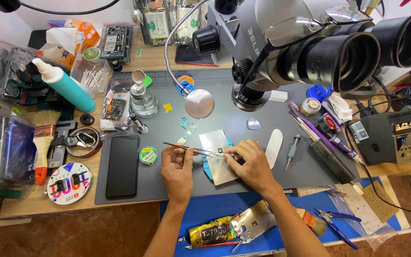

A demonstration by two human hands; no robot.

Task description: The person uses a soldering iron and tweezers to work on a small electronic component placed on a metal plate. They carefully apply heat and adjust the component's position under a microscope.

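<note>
Grey mat: L hand grip pinching tweezers; R hand grip pinching tool on metal plate.

An electronics repair workshop is indicated by the stereo microscope mounted over a grey work mat, the soldering station, bare circuit boards, a dark phone and what are probably solder reels scattered on the wooden bench.
</note>
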